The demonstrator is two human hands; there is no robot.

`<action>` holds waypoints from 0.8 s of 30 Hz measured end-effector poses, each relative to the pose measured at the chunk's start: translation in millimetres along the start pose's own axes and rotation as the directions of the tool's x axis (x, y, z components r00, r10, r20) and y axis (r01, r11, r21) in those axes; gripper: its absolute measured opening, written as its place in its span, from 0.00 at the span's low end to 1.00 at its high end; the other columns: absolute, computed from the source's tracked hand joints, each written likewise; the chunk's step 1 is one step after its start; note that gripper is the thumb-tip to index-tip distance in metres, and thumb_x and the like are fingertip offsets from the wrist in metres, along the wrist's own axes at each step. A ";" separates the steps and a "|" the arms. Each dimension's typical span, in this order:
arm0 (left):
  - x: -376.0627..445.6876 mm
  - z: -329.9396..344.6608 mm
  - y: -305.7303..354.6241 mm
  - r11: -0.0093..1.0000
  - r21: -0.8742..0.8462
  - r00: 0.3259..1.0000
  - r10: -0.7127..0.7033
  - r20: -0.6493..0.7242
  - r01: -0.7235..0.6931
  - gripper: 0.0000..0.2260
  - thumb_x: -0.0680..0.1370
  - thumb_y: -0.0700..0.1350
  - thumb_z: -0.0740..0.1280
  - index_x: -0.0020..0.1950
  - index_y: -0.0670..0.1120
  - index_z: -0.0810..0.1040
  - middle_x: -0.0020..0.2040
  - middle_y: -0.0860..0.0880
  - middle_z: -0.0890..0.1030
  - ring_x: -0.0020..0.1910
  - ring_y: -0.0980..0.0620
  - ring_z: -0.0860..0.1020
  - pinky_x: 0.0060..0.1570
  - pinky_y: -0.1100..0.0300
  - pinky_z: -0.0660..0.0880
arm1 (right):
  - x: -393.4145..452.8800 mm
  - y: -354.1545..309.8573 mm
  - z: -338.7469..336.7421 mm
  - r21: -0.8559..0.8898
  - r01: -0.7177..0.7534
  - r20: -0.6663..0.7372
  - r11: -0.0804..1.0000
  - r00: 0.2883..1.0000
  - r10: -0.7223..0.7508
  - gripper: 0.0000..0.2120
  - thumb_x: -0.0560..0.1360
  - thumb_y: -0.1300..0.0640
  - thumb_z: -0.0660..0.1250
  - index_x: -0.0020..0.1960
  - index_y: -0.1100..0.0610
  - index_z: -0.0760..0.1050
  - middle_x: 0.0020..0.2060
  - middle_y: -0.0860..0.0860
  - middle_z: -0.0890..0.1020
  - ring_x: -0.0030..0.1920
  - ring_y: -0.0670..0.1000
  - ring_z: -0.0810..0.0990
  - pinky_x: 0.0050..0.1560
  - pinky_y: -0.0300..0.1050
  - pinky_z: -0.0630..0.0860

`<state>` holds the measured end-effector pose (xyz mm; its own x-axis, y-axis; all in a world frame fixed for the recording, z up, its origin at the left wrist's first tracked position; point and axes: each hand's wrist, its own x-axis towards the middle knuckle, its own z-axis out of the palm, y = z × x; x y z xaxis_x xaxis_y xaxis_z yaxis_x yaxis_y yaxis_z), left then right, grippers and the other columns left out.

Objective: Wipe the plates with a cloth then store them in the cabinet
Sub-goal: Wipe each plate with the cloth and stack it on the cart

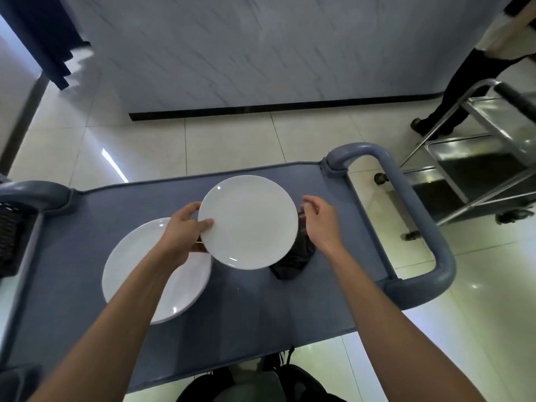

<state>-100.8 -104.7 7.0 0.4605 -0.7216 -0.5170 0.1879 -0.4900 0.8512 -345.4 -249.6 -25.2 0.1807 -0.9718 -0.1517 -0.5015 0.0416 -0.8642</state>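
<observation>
My left hand [185, 233] grips a white plate [249, 221] by its left rim, thumb on top, holding it above the blue-grey cart top [333, 285]. A dark cloth [293, 259] sits on the cart under the plate's right edge, partly hidden by it. Its upper end rises to the curled fingertips of my right hand [319, 219], which pinch it beside the plate's right rim. Another white plate [145, 280] lies flat on the cart at the left, partly under my left forearm.
The cart has a looped handle [417, 227] on the right and another on the left [34, 192]. A dark basket [8, 242] stands at the left edge. A steel trolley [478, 158] and a standing person [464, 82] are at the back right. A bag [261, 384] lies below.
</observation>
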 end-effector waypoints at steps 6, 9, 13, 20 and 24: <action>2.4 2.8 0.8 0.999 -0.046 0.997 -0.007 -0.073 0.004 0.13 0.82 0.37 0.65 0.64 0.50 0.76 0.54 0.46 0.83 0.46 0.40 0.83 0.35 0.49 0.82 | -13.8 50.1 6.5 -0.341 0.123 0.296 0.932 0.955 -0.018 0.32 0.75 0.51 0.73 0.77 0.53 0.67 0.74 0.54 0.70 0.75 0.56 0.65 0.74 0.54 0.65; 1.8 2.3 1.4 0.999 -0.050 0.995 -0.001 -0.095 -0.004 0.14 0.82 0.36 0.64 0.65 0.48 0.76 0.54 0.44 0.82 0.47 0.39 0.82 0.38 0.48 0.82 | -20.1 56.1 17.7 -0.502 0.228 0.387 0.834 0.922 -0.018 0.44 0.71 0.40 0.73 0.80 0.43 0.55 0.82 0.51 0.51 0.80 0.55 0.46 0.77 0.57 0.56; -2.4 2.3 -0.1 0.999 -0.051 0.995 0.009 -0.097 -0.014 0.14 0.82 0.36 0.64 0.66 0.47 0.75 0.56 0.42 0.82 0.49 0.38 0.82 0.41 0.45 0.82 | -20.8 59.6 32.4 -0.706 0.398 0.490 0.585 0.872 -0.001 0.50 0.70 0.33 0.70 0.81 0.42 0.44 0.80 0.52 0.35 0.78 0.62 0.30 0.76 0.70 0.38; -6.3 2.6 -3.0 0.999 -0.052 0.988 0.005 -0.151 -0.013 0.14 0.81 0.36 0.65 0.66 0.47 0.76 0.58 0.41 0.80 0.50 0.40 0.82 0.40 0.46 0.82 | -12.3 61.5 38.1 -0.756 0.394 0.468 0.523 0.883 0.012 0.39 0.73 0.41 0.71 0.78 0.41 0.55 0.81 0.53 0.43 0.78 0.68 0.45 0.74 0.66 0.58; -7.5 3.7 -5.2 0.998 -0.063 0.986 0.002 -0.167 -0.013 0.14 0.82 0.36 0.64 0.65 0.48 0.77 0.60 0.41 0.80 0.53 0.38 0.81 0.36 0.50 0.82 | -13.3 65.9 33.8 -0.718 0.387 0.402 0.578 0.909 -0.110 0.26 0.76 0.51 0.70 0.71 0.44 0.68 0.79 0.54 0.53 0.72 0.65 0.58 0.69 0.58 0.65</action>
<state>-108.4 -98.6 6.1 0.5991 -0.6310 -0.4928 0.2365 -0.4486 0.8619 -352.3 -226.1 -96.3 0.5594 -0.7948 -0.2351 -0.8275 -0.5193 -0.2134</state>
